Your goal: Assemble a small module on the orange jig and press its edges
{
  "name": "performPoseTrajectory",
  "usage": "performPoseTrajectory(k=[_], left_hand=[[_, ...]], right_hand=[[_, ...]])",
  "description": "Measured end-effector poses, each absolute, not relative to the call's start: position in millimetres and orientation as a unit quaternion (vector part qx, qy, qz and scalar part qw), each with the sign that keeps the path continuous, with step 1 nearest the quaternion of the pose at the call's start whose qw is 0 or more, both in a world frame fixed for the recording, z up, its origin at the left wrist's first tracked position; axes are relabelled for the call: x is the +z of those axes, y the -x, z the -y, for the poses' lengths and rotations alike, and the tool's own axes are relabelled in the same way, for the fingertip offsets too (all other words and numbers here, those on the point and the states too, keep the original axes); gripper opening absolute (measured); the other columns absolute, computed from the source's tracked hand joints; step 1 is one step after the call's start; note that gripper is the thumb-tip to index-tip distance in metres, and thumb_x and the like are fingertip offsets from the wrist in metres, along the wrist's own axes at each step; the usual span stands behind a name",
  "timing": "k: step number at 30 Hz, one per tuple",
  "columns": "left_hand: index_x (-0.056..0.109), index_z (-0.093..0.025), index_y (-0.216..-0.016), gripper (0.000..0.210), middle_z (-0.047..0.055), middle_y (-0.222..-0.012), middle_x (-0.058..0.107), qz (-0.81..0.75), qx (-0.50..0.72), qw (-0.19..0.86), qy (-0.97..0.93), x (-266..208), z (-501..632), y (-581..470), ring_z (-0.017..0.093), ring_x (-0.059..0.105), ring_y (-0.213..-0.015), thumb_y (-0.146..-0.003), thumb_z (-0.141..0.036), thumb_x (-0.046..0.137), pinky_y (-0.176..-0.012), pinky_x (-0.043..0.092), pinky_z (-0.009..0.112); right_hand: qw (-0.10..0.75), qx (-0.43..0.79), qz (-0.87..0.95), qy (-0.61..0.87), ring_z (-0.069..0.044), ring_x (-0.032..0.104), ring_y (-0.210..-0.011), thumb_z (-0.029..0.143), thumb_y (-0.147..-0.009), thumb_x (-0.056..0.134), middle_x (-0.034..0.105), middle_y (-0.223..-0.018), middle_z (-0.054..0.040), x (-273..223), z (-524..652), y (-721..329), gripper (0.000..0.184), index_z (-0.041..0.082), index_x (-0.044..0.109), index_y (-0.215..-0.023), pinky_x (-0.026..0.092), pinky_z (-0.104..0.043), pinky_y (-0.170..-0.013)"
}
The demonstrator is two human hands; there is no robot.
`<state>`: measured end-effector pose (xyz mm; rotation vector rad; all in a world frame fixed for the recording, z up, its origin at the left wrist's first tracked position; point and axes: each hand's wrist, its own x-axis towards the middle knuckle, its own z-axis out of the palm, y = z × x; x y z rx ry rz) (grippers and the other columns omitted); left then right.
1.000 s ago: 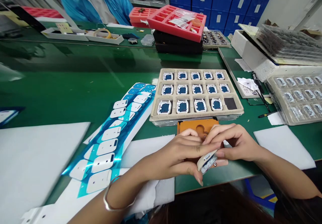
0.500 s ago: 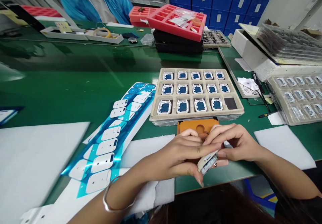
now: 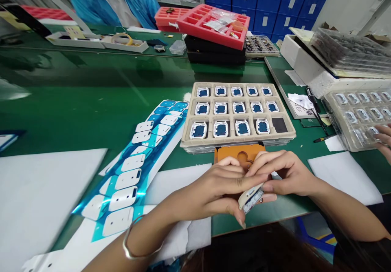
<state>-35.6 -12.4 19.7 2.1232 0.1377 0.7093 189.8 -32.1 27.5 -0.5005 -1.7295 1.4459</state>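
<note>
Both hands meet near the table's front edge around a small watch case (image 3: 251, 197) with a pale frame, tilted on its side. My left hand (image 3: 218, 186) pinches it between the thumb below and the fingers on top. From the right, my right hand (image 3: 282, 172) closes thumb and fingers on its far end. Part of the case is hidden by the fingers. Just behind the hands lies an orange fixture block (image 3: 227, 153) with a round cut-out. Beyond that is a beige tray (image 3: 239, 139) of similar cases with blue inserts; its front right pocket shows only a dark bottom.
Left of the tray lies a blue film sheet with white stickers (image 3: 122, 196). White foam sheets (image 3: 345, 178) flank my arms. Another tray of cases (image 3: 351, 131) stands at right, with another person's hand (image 3: 385, 139) over it. Red trays (image 3: 210, 39) are stacked behind.
Another person's hand has come in at the right edge, over the right tray. My hands and the watch case look nearly the same; the view has shifted slightly.
</note>
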Motion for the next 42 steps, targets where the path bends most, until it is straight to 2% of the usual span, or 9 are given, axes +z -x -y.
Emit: performPoseTrajectory(k=[11, 20, 27, 33, 42], left_hand=[[0.036, -0.03, -0.15, 0.066, 0.002, -0.107, 0.071, -0.054, 0.295, 0.421, -0.856, 17.1, 12.4, 35.2, 0.012, 0.059, -0.104, -0.091, -0.041, 0.062, -0.093, 0.034, 0.025], [0.035, -0.032, -0.151, 0.066, 0.001, -0.104, 0.071, -0.054, 0.286, 0.429, -0.855, 13.3, 11.1, 36.3, 0.012, 0.06, -0.098, -0.091, -0.043, 0.061, -0.094, 0.035, 0.026], [0.033, -0.033, -0.151, 0.066, 0.002, -0.11, 0.071, -0.057, 0.286, 0.42, -0.859, 17.0, 11.2, 34.0, 0.012, 0.06, -0.101, -0.092, -0.042, 0.06, -0.092, 0.035, 0.026], [0.033, -0.034, -0.151, 0.063, 0.001, -0.106, 0.071, -0.062, 0.282, 0.412, -0.864, 16.9, 13.0, 35.2, 0.013, 0.059, -0.104, -0.094, -0.043, 0.058, -0.091, 0.035, 0.027], [0.034, -0.034, -0.151, 0.066, 0.0, -0.102, 0.071, -0.055, 0.282, 0.425, -0.858, 14.9, 12.4, 36.1, 0.013, 0.057, -0.093, -0.091, -0.04, 0.062, -0.089, 0.033, 0.027]], right_hand=[[0.397, 0.564, 0.694, 0.207, -0.017, 0.064, -0.087, 0.015, -0.086, 0.076, 0.071, -0.103, -0.0085, 29.0, 31.4, -190.7, 0.023, 0.021, 0.076, -0.108, 0.055, -0.029, -0.076], [0.397, 0.555, 0.699, 0.213, -0.018, 0.065, -0.088, 0.022, -0.088, 0.076, 0.071, -0.102, -0.0084, 27.5, 32.3, -190.7, 0.018, 0.021, 0.076, -0.106, 0.057, -0.031, -0.08], [0.399, 0.553, 0.7, 0.215, -0.017, 0.064, -0.087, 0.018, -0.086, 0.077, 0.071, -0.101, -0.008, 27.5, 32.6, -190.3, 0.019, 0.021, 0.077, -0.105, 0.056, -0.031, -0.08], [0.394, 0.539, 0.712, 0.219, -0.018, 0.065, -0.085, 0.023, -0.087, 0.077, 0.071, -0.1, -0.0091, 27.4, 32.0, -190.3, 0.015, 0.019, 0.077, -0.101, 0.056, -0.031, -0.078], [0.397, 0.551, 0.701, 0.216, -0.018, 0.065, -0.088, 0.017, -0.084, 0.078, 0.071, -0.101, -0.008, 28.3, 33.0, -189.7, 0.017, 0.02, 0.077, -0.101, 0.056, -0.03, -0.079]])
